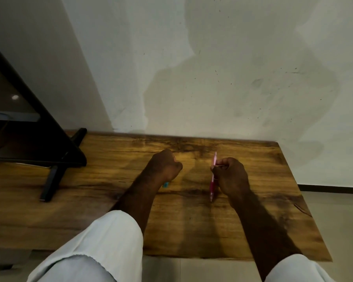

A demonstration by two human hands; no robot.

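Nearest me, pale sleeves point(102, 241) are showing. The right hand point(231, 177) is gripping a pink pen point(212, 183) over the surface point(90, 200); the left hand point(164, 166) is clenching its fingers on a teal piece point(166, 184), possibly its cap. I'm judging the work barely begun.

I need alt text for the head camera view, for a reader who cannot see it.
A person's right hand grips a pink pen over a wooden table; the left hand grips a small, mostly hidden teal item. A black stand sits at left.
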